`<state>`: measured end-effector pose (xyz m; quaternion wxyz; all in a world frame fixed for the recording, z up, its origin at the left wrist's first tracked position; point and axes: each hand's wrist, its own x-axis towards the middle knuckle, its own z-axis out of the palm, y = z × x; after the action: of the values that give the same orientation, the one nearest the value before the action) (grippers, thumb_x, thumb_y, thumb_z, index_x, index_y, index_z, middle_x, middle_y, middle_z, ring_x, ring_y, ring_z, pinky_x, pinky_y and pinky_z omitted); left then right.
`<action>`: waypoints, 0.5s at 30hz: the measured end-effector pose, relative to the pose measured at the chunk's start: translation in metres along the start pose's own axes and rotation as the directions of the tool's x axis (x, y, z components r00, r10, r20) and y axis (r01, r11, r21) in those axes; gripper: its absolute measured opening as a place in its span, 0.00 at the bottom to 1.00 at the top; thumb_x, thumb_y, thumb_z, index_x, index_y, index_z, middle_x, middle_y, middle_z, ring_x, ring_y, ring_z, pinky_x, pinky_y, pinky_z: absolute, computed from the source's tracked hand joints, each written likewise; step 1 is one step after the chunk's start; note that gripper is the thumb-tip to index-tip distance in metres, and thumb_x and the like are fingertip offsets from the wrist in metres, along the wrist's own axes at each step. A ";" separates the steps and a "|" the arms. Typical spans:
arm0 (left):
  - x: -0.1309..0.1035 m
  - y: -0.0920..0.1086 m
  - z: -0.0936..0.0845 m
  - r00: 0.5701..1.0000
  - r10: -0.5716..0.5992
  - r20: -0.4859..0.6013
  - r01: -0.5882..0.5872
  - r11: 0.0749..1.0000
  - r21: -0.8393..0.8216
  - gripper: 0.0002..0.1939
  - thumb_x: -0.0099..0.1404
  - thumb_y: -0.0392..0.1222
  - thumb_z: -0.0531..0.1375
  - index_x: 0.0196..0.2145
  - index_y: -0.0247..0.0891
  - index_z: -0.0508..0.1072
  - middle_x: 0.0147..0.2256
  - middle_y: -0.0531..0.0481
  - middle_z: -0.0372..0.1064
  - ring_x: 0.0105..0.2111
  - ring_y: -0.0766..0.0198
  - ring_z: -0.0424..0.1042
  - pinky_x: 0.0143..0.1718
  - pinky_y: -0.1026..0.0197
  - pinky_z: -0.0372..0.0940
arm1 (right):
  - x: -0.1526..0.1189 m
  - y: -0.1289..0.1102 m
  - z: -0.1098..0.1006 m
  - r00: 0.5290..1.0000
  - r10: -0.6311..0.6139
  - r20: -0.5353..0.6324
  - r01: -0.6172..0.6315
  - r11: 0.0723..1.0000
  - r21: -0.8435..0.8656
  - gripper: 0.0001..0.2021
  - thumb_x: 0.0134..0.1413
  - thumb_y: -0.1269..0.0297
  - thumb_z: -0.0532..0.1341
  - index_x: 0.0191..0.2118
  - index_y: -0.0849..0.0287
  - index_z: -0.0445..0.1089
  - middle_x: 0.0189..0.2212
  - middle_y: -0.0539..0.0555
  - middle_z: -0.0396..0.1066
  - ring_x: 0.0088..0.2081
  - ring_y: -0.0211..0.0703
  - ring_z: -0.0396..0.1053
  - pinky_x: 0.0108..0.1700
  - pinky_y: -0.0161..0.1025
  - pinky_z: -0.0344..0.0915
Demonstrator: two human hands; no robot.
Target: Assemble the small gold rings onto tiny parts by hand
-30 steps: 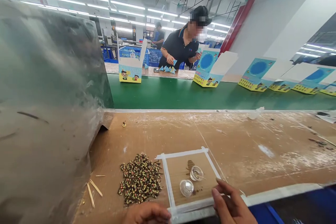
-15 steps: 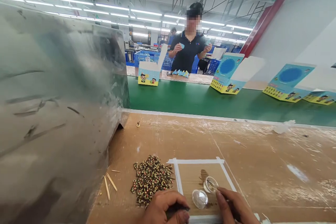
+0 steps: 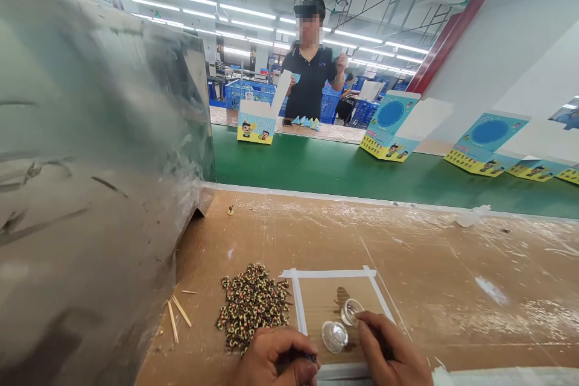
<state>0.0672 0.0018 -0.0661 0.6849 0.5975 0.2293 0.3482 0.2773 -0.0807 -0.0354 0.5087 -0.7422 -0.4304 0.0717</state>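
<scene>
My left hand (image 3: pixel 275 360) rests at the near edge of the brown bench, fingers curled around something small and dark that I cannot make out. It lies just below a heap of several small coloured beads (image 3: pixel 252 306). My right hand (image 3: pixel 391 354) is beside it with fingertips bent, next to two small clear round caps (image 3: pixel 335 336) (image 3: pixel 351 311) inside a white tape square (image 3: pixel 332 273). What the right fingers pinch is hidden.
A large crumpled plastic sheet (image 3: pixel 90 175) fills the left side. Thin wooden sticks (image 3: pixel 177 313) lie near the beads. Beyond the bench runs a green conveyor (image 3: pixel 344 172) with open printed cartons (image 3: pixel 389 126). A person in a dark shirt (image 3: pixel 310 81) stands across it.
The view has swung up and to the left. My left hand has come up beside the bead heap and closed. The person across the belt has straightened and lifted both hands.
</scene>
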 end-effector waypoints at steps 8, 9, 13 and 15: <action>0.004 0.014 -0.003 0.997 0.070 0.014 -0.070 0.997 0.012 0.19 0.68 0.55 0.69 0.38 0.34 0.84 0.33 0.38 0.82 0.31 0.59 0.81 0.36 0.62 0.74 | 0.003 0.001 -0.001 0.999 0.021 0.039 -0.021 1.000 0.000 0.20 0.63 0.41 0.63 0.36 0.53 0.81 0.35 0.52 0.82 0.36 0.49 0.78 0.42 0.39 0.69; 0.004 0.017 -0.004 0.996 0.083 0.027 -0.084 0.995 0.055 0.18 0.69 0.54 0.68 0.39 0.34 0.85 0.34 0.37 0.82 0.32 0.58 0.81 0.37 0.61 0.74 | 0.003 0.001 -0.002 0.999 0.044 0.018 -0.044 0.999 -0.028 0.21 0.62 0.40 0.62 0.37 0.52 0.81 0.35 0.52 0.82 0.36 0.49 0.78 0.43 0.39 0.69; 0.003 0.024 -0.005 0.989 0.141 0.043 -0.146 0.975 0.166 0.15 0.71 0.51 0.66 0.41 0.35 0.85 0.33 0.38 0.83 0.32 0.57 0.82 0.37 0.61 0.74 | -0.001 0.001 -0.005 0.997 0.073 -0.023 -0.074 0.996 -0.058 0.23 0.60 0.37 0.62 0.37 0.52 0.80 0.35 0.52 0.82 0.37 0.50 0.78 0.44 0.40 0.69; 0.003 0.025 -0.005 0.988 0.153 0.034 -0.157 0.974 0.166 0.14 0.71 0.50 0.67 0.40 0.35 0.85 0.33 0.38 0.83 0.31 0.58 0.82 0.37 0.62 0.74 | -0.004 0.001 -0.006 0.996 0.090 -0.018 -0.090 0.996 -0.023 0.24 0.59 0.35 0.62 0.36 0.52 0.80 0.35 0.53 0.82 0.38 0.51 0.78 0.45 0.41 0.70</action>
<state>0.0605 0.0084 -0.0424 0.6052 0.6728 0.2035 0.3738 0.2783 -0.0873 -0.0345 0.5000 -0.7674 -0.3928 0.0831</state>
